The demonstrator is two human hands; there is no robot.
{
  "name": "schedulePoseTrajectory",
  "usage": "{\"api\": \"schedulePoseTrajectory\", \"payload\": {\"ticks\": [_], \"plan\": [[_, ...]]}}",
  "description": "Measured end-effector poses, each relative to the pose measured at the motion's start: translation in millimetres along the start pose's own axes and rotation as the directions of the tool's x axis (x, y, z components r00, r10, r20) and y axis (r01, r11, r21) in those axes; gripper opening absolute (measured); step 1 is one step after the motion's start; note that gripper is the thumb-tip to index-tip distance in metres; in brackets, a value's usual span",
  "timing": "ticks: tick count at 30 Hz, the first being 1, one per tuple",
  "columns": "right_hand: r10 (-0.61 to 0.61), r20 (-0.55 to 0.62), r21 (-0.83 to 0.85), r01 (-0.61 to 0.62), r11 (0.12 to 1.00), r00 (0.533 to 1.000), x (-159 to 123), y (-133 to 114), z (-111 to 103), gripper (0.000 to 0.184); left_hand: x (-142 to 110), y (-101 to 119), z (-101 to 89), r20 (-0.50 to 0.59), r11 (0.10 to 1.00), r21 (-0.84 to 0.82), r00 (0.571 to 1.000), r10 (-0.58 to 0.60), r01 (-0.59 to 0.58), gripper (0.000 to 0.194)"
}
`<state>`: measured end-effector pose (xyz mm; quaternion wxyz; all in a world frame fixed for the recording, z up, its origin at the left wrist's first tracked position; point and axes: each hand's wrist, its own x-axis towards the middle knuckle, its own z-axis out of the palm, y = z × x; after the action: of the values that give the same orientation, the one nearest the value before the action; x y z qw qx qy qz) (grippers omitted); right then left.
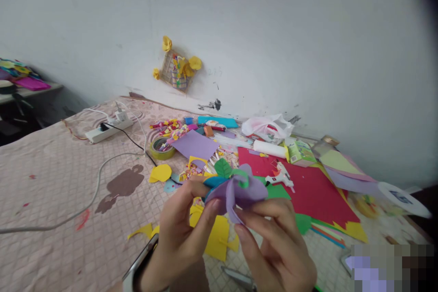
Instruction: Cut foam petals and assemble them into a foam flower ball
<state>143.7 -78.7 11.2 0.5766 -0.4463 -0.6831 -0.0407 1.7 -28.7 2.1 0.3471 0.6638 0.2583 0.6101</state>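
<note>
A purple foam flower (244,189) with a green leaf (223,168), a curled green strip and a blue piece at its left is held up between my two hands. My left hand (191,223) pinches its left side, thumb in front. My right hand (277,237) pinches the lower edge of a purple petal between thumb and fingers. Beneath them lie yellow foam sheets (217,237). A metal tool (237,276), partly hidden by my right hand, rests on the table.
Behind the flower, a white glue gun (282,177) lies on a red sheet (318,196). A roll of tape (161,148) and a purple sheet (195,143) sit further left. A power strip (109,131) with cables crosses the left side. A plastic bag (267,127) is near the wall.
</note>
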Motion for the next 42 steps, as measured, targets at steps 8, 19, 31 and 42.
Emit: {"api": "schedulePoseTrajectory", "payload": {"ticks": [8,19,31,42], "plan": [[-0.031,0.155,-0.051,0.039,0.998,0.988,-1,-1,0,0.029,-3,1,-0.4,0.017,0.998,-0.033,0.999,0.045,-0.044,0.010],[0.135,-0.273,0.098,-0.112,0.989,0.952,0,7,5,0.021,2,0,2.7,-0.121,0.997,-0.060,0.992,0.046,-0.053,0.018],[-0.010,0.137,-0.032,0.015,0.999,0.991,-3,3,2,0.031,2,-2,3.2,-0.101,0.994,-0.077,0.992,0.069,-0.077,0.011],[0.174,-0.339,0.085,-0.154,0.984,0.924,-2,4,10,0.029,7,-2,5.3,-0.187,0.983,-0.175,0.979,-0.086,0.053,0.008]]}}
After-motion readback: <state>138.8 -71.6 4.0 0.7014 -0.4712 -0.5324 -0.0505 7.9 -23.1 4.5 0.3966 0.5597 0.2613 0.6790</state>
